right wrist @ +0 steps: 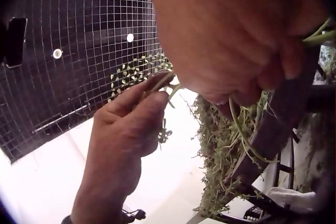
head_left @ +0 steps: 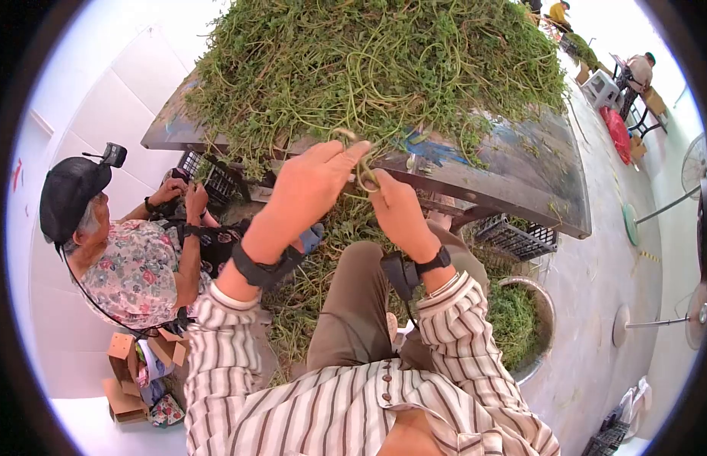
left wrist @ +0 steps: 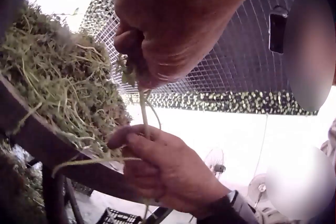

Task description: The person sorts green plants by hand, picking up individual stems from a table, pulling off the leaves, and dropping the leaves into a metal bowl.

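Beyond the brown-striped white shirt (head_left: pixel 315 414) at six o'clock, a thin green stem (left wrist: pixel 144 109) is finger-pinched by bare left hand (head_left: pixel 311 181) and right hand (head_left: pixel 401 214).

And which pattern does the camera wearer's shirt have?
The shirt has brown stripes on white, clearest in the head view.

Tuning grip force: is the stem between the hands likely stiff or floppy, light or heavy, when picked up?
Probably flexible: the stem curls into a loop at the right hand. Likely light, since it looks thin. It may snag if pushed into the tangled plant pile.
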Tool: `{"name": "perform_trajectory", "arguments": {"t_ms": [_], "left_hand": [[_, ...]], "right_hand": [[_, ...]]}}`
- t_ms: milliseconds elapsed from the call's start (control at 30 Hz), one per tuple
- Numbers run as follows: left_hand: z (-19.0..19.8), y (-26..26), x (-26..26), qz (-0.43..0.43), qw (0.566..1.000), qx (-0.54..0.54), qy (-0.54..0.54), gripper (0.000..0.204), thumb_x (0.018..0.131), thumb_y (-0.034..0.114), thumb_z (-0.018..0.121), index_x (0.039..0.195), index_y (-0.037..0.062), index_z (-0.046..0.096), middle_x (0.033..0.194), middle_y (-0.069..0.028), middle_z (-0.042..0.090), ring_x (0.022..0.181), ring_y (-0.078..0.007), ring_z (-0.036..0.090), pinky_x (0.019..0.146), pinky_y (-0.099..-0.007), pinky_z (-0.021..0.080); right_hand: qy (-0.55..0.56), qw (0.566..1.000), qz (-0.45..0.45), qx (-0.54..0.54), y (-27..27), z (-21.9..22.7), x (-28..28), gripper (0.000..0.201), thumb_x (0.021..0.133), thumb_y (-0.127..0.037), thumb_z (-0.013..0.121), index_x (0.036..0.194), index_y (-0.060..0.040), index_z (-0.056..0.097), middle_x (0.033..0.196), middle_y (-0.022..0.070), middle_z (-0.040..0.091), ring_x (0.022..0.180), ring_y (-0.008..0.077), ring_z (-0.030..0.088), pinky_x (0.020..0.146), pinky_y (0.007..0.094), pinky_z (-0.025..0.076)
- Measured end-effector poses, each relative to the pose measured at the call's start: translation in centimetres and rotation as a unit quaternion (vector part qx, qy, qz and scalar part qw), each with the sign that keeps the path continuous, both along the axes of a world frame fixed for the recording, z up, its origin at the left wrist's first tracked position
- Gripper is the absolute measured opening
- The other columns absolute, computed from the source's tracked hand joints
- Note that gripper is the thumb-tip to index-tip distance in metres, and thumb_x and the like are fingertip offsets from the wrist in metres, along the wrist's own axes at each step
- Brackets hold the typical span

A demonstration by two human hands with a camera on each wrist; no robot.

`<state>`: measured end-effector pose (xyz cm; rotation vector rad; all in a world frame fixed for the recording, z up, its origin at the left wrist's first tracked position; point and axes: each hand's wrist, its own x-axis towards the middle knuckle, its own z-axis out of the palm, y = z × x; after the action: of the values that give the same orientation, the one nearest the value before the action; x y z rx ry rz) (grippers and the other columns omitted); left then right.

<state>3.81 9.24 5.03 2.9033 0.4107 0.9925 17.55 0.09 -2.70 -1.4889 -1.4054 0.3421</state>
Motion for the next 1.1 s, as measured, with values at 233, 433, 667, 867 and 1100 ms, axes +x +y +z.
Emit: {"name": "perform_trajectory", "arguments": {"t_ms": [233,433,667,867,1100], "left_hand": [[-0.9,1.4,-1.9,0.004,0.985,0.076,0.152,0.021,0.075,0.008,0.057,0.096,0.0043,0.056,0.084,-0.0078,0.057,0.076,-0.0253,0.058,0.059,-0.0344,0.048],[-3.2,-0.8,-0.7,0.096,0.956,-0.274,-0.044,0.019,0.088,0.017,0.051,0.095,0.0003,0.054,0.074,-0.0119,0.058,0.067,-0.0251,0.055,0.059,-0.0312,0.043],[-6.3,0.8,0.4,0.147,0.910,-0.352,-0.161,0.024,0.090,0.020,0.048,0.095,-0.0011,0.057,0.085,-0.0155,0.059,0.077,-0.0209,0.056,0.071,-0.0355,0.042],[-2.1,7.1,-7.5,0.047,0.661,-0.581,-0.473,0.023,0.088,0.017,0.053,0.109,0.0060,0.053,0.084,0.0009,0.051,0.067,-0.0083,0.047,0.052,-0.0172,0.035],[-7.2,1.6,-9.9,0.119,0.726,-0.599,-0.315,0.017,0.094,0.023,0.047,0.089,0.0071,0.050,0.064,0.0040,0.038,0.048,-0.0051,0.031,0.039,-0.0199,0.023]], "right_hand": [[-0.035,0.999,-0.001,-0.008,0.0,0.1,-0.3,0.019,0.081,-0.005,0.051,0.099,-0.0026,0.050,0.071,0.0217,0.057,0.070,0.0412,0.055,0.059,0.0473,0.043],[-0.014,0.999,0.004,0.033,0.7,-0.3,-1.7,0.017,0.081,-0.004,0.051,0.097,-0.0006,0.048,0.071,0.0220,0.056,0.067,0.0404,0.055,0.057,0.0461,0.043],[-0.081,0.993,-0.046,0.077,0.9,-0.3,-1.8,0.016,0.081,-0.003,0.050,0.097,0.0002,0.046,0.071,0.0202,0.056,0.070,0.0386,0.057,0.057,0.0443,0.044],[0.005,0.991,-0.113,0.064,-4.2,0.4,2.5,0.014,0.085,-0.009,0.047,0.096,-0.0008,0.050,0.075,0.0185,0.056,0.068,0.0352,0.057,0.057,0.0406,0.044],[0.413,0.793,-0.360,0.266,-21.0,-1.2,13.1,0.020,0.093,-0.018,0.043,0.104,-0.0039,0.050,0.069,-0.0008,0.042,0.053,0.0063,0.038,0.046,0.0206,0.032]]}}
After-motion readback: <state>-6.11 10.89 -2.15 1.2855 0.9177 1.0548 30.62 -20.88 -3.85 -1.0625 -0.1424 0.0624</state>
